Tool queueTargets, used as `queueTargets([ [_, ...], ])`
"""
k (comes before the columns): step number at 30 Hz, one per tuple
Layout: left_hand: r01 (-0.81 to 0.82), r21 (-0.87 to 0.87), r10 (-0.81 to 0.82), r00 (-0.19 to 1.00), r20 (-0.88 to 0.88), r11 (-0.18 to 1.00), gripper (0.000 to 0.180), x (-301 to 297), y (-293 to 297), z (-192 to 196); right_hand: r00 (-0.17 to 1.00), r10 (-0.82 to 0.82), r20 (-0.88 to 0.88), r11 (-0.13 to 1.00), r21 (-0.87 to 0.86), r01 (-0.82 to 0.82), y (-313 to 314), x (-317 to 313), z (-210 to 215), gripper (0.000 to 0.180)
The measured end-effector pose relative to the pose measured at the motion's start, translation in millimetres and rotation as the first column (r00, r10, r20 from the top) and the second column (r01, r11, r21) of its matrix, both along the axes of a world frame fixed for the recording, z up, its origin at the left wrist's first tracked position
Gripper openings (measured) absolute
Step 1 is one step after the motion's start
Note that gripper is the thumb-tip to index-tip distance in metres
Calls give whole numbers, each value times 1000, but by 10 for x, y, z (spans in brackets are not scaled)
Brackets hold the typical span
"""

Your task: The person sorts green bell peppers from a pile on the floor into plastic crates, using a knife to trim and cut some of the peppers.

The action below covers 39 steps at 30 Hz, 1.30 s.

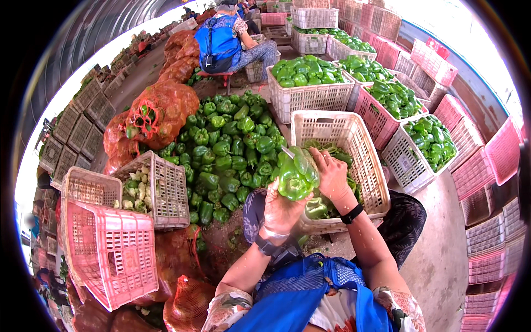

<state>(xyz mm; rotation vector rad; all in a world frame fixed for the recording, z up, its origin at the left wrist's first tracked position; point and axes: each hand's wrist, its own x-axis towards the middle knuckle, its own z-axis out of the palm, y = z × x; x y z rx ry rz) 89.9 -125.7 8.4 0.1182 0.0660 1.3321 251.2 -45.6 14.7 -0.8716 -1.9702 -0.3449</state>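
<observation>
A green bell pepper (296, 182) is gripped in my left hand (281, 213), above the near edge of a whitish plastic crate (359, 138). My right hand (333, 178) is close against the pepper's right side with its fingers curled; what they hold is mostly hidden. A thin, pale, blurred strip (289, 151) shows at the pepper's top, and I cannot tell what it is. Inside the crate, below my hands, lie more peppers and green bits. To the left, a large heap of green bell peppers (224, 146) covers the floor.
Crates full of peppers (307, 98) stand beyond and to the right. At left are a crate of pale cores (168, 191), a tilted pink crate (113, 249) and orange mesh sacks (166, 105). A person in a blue vest (218, 44) sits ahead. Stacked crates line the right.
</observation>
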Motion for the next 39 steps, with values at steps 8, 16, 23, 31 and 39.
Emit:
queueTargets([
  [8, 14, 20, -15, 999, 50, 1000, 45, -177, -43, 59, 989, 59, 137, 996, 53, -67, 178, -69, 121, 48],
  [16, -160, 58, 152, 981, 121, 985, 50, -631, -112, 134, 914, 95, 394, 985, 97, -145, 742, -528, 207, 51],
  [23, -310, 14, 295, 916, 272, 950, 52, -1055, -317, -43, 900, 261, 349, 964, -50, -260, 1085, -912, -49, 46],
  [31, -494, 69, 492, 869, 53, 866, 51, -1509, -456, -200, 781, 523, -343, 567, -544, -618, 345, -1575, 301, 35],
  [39, -667, 358, 755, 539, -375, 654, 78, -1806, -573, -116, 636, 106, -765, -153, -644, -749, -211, -1969, 513, 22],
])
